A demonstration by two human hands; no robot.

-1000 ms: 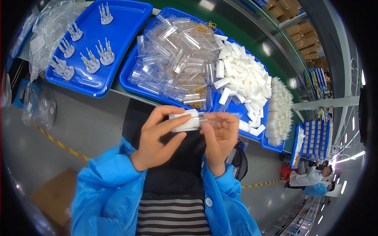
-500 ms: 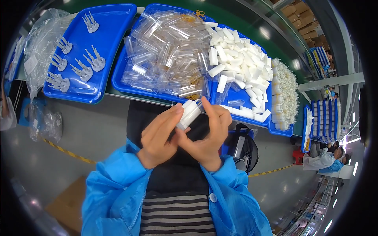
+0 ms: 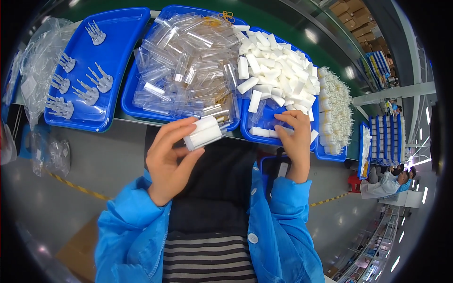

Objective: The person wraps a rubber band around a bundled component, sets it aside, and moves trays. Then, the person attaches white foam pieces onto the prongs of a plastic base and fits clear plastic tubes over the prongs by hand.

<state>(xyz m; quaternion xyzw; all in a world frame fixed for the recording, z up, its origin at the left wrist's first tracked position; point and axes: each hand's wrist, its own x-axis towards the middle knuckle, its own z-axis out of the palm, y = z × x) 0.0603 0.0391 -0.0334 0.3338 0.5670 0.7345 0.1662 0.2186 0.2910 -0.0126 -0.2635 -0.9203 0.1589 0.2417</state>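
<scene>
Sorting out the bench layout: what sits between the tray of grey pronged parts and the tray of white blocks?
In the head view, a blue tray heaped with clear plastic sleeves lies between the pronged-parts tray and the white-block tray.

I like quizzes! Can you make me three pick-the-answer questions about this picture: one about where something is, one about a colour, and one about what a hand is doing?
1. Where is the right hand?
A. in the tray of white blocks
B. in a pocket
C. on the floor

2. What colour are the trays?
A. red
B. blue
C. yellow

3. What is the left hand doing?
A. resting flat and empty
B. waving
C. holding a white block

Answers: A, its fingers rest among the white blocks; B, every tray rim is blue; C, its fingers grip the block.
</scene>
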